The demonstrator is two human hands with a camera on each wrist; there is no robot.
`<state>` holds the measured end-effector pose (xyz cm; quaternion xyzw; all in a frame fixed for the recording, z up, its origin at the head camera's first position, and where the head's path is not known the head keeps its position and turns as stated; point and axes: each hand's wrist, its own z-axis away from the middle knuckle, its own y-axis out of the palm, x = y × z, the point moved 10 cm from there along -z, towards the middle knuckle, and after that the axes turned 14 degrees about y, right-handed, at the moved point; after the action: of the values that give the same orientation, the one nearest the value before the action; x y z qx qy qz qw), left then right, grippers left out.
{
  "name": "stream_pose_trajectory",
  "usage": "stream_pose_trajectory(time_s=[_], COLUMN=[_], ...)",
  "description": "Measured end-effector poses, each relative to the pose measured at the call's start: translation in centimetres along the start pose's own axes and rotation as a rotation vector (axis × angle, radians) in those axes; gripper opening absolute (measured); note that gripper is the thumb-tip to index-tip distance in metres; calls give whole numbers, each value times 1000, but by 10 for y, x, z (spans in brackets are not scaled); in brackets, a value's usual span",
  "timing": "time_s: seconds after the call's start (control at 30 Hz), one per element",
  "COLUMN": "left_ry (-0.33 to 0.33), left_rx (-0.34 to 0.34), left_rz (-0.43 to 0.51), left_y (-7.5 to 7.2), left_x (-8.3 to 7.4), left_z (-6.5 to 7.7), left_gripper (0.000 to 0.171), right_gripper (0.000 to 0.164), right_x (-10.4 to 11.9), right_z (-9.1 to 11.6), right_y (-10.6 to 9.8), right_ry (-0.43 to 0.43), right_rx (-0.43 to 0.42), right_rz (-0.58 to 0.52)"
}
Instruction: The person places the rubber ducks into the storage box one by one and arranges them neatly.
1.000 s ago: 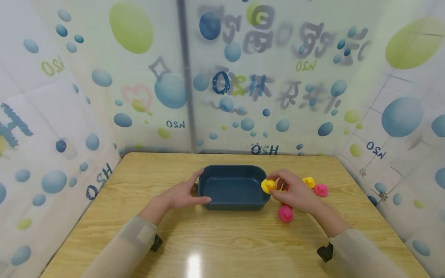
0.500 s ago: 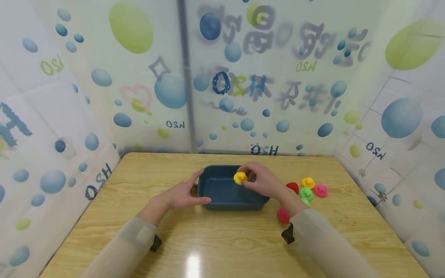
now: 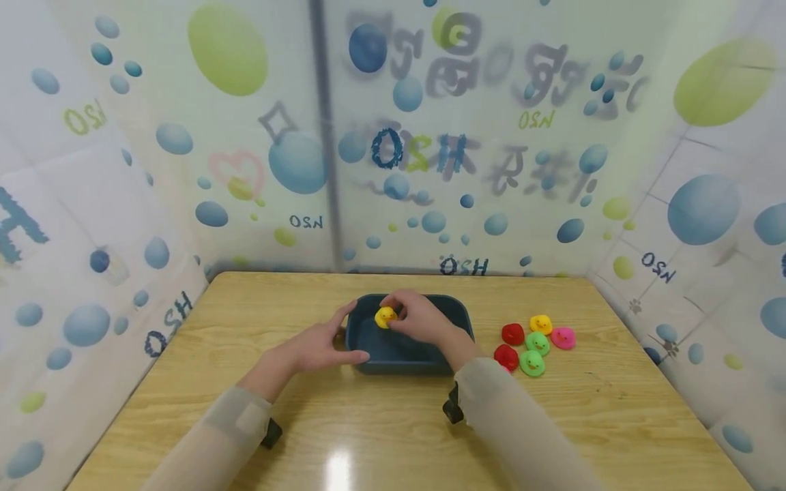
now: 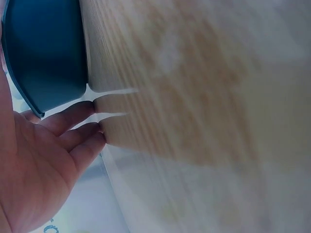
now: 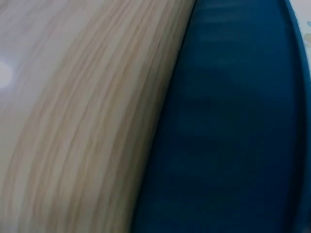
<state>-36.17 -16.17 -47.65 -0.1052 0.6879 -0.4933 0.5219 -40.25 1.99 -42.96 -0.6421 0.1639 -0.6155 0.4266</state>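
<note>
My right hand [image 3: 417, 319] pinches a small yellow rubber duck [image 3: 385, 317] between thumb and fingers, above the left half of a dark blue rectangular container [image 3: 413, 367]. Neither the right hand nor the duck shows in the right wrist view. At the container's left end my left hand [image 3: 312, 348] rests with thumb and index finger spread along the corners. The left wrist view shows fairly straight fingers [image 4: 80, 138] of that hand beside the container's wall [image 4: 46, 58], with tips at the tabletop.
Right of the container lie several rubber ducks: red ones [image 3: 512, 334], green ones [image 3: 532, 363], a yellow one [image 3: 541, 324] and a pink one [image 3: 563, 338]. Another pink duck is mostly hidden by my right sleeve [image 3: 522, 423]. Patterned curtains [image 3: 393, 239] surround the wooden table [image 3: 276, 300].
My right hand has carried the yellow duck leftward from the container's right rim to over its left half. The left hand stays at the container's left end.
</note>
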Motion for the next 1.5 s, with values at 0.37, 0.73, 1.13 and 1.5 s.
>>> stream_pose_trajectory(time_s=[0.37,0.73,1.13,1.5], left_ry=[6,-3,-7,0], left_rx=[-10,-13,-12,-10], left_rz=[13,11,6,14], left_y=[0,1,0,1], left_x=[0,-2,-2,-1], left_z=[0,0,3,1], left_gripper=[119,118,120,120], right_gripper=[35,34,33,33], right_x=[4,1,1,-3], right_z=[-21,-23,-23,-23], right_y=[30,37,39,38], right_ry=[19,60,53,70], right_rx=[4,-10,-40,-42], right_rz=[82,85,96,81])
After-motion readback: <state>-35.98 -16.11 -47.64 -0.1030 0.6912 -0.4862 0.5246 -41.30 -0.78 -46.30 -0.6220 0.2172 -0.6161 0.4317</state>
